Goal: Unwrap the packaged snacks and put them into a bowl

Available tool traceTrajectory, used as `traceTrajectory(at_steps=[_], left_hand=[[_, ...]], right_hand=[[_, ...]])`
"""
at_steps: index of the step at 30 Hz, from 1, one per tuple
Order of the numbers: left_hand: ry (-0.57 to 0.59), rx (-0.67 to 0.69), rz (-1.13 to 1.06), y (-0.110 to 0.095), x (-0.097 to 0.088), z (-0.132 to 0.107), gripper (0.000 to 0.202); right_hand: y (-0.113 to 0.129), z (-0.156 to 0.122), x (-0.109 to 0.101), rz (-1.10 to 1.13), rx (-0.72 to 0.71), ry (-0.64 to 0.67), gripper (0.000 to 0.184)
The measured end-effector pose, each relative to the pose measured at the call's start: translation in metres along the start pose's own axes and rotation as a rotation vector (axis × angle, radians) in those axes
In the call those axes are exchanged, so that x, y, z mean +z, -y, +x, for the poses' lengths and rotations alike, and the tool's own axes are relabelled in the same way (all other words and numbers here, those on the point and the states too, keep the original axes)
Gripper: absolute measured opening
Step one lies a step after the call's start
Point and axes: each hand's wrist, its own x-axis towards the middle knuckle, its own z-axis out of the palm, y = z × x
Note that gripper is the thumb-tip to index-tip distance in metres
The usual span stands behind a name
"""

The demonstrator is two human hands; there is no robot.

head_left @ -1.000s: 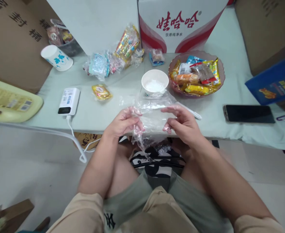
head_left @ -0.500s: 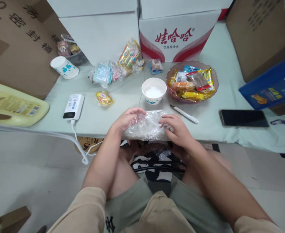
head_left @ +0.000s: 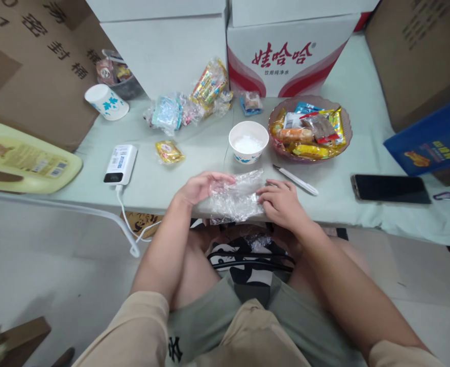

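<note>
A crumpled clear plastic bag (head_left: pixel 237 198) lies at the table's front edge between my hands. My left hand (head_left: pixel 202 186) grips its left end, fingers curled round the film. My right hand (head_left: pixel 281 200) presses on its right end with fingers bent and together. Just behind the bag stands a white paper cup (head_left: pixel 248 142) with white granules inside. A white pen-like stick (head_left: pixel 295 179) lies to the right of the cup. A pink bowl (head_left: pixel 344 133) full of wrapped snacks sits further right.
A white power bank (head_left: pixel 120 163) with its cable, a yellow snack packet (head_left: pixel 169 151), a tipped paper cup (head_left: pixel 106 101) and loose snack bags (head_left: pixel 194 99) lie left and behind. A black phone (head_left: pixel 390 188) lies right. Cardboard boxes (head_left: pixel 286 51) line the back. A panda-print bag (head_left: pixel 248 252) rests on my lap.
My hands brought the plastic bag down from mid-air onto the table's front edge and pressed it flatter. My left hand now lifts slightly at the bag's left end.
</note>
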Motion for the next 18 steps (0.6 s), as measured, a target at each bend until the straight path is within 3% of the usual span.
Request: traceTrajectory(at_steps=[3, 6, 8, 11, 12, 14, 16, 18], left_hand=[[-0.101, 0.023, -0.008, 0.004, 0.004, 0.004, 0.05], [-0.197, 0.088, 0.096, 0.009, 0.014, 0.006, 0.041], [-0.152, 0.125, 0.098, 0.009, 0.021, 0.004, 0.048], [-0.027, 0.121, 0.007, 0.005, 0.026, -0.002, 0.055], [-0.005, 0.107, -0.012, 0.002, 0.026, -0.004, 0.059], [-0.025, 0.092, -0.012, -0.005, 0.026, -0.008, 0.067], [-0.208, 0.168, 0.02, -0.01, 0.026, -0.012, 0.064], [-0.561, 0.376, 0.069, -0.012, 0.029, -0.017, 0.043]], right_hand=[[0.002, 0.001, 0.002, 0.042, 0.027, -0.092, 0.023], [-0.001, 0.002, 0.002, 0.201, 0.02, -0.291, 0.017], [-0.003, 0.005, 0.001, 0.381, 0.047, -0.394, 0.035], [-0.002, 0.013, 0.002, 0.697, 0.093, -0.291, 0.076], [-0.001, 0.015, 0.004, 0.797, 0.101, -0.21, 0.079], [0.003, 0.02, 0.006, 0.945, 0.126, -0.075, 0.062], [0.007, 0.022, 0.007, 1.005, 0.182, -0.085, 0.036], [0.01, 0.023, 0.006, 0.989, 0.229, -0.235, 0.024]])
